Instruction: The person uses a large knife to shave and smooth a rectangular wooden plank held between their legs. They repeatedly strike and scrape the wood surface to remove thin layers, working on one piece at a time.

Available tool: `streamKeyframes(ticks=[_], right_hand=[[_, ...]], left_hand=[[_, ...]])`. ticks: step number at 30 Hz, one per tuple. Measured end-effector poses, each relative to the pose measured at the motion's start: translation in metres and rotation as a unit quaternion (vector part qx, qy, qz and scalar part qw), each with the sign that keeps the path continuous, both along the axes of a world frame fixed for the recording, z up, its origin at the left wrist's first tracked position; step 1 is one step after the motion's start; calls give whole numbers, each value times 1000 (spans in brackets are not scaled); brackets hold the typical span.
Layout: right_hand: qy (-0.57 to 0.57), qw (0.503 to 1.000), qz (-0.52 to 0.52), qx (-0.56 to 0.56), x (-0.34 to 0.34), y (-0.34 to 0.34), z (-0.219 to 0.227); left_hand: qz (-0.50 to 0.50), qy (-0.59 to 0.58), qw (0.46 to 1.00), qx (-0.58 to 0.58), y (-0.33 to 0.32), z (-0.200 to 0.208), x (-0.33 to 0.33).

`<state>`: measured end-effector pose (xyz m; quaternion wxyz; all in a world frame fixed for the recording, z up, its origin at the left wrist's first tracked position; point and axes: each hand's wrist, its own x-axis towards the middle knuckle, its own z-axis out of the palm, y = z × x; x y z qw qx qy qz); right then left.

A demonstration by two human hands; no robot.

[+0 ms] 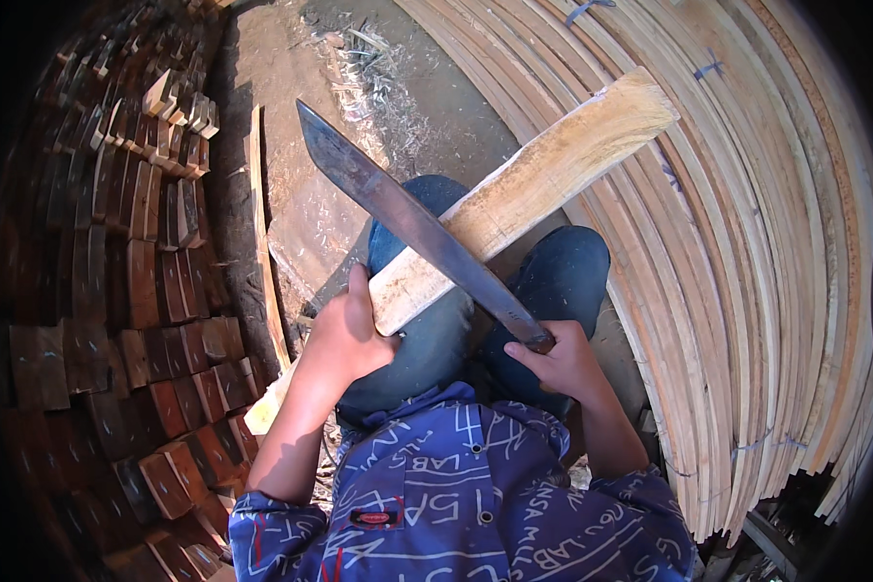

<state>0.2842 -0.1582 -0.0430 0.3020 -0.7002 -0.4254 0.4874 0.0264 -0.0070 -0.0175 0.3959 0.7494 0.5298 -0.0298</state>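
Left hand (344,335) clamped on near end of a pale board (524,194); right hand (558,359) closed around handle of a long knife (412,228) (blade lying across board), above knees.

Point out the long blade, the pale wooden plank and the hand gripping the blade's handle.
long blade (412,223), head view, mid blade.
pale wooden plank (553,170), head view, broad face.
right hand (563,361), head view, back of hand.

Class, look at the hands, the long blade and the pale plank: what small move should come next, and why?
Probably draw the long dark metal blade down along the pale wooden plank: the blade lies across it, the right hand grips the handle, and the left hand steadies the plank's near end.
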Motion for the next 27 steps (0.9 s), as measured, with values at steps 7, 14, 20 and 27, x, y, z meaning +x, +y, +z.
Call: streamKeyframes(ticks=[7,14,20,27], right_hand=[[35,985,-157,60,18,13,6],[-15,969,-243,38,10,7,-2],[-150,957,-215,124,1,18,19],[-258,931,-167,196,4,22,30]], left_hand=[[8,-1,1000,-11,1,0,-1],[7,-1,1000,-8,2,7,0],[10,-12,1000,-4,3,0,-4],[11,5,1000,11,1,4,-1]])
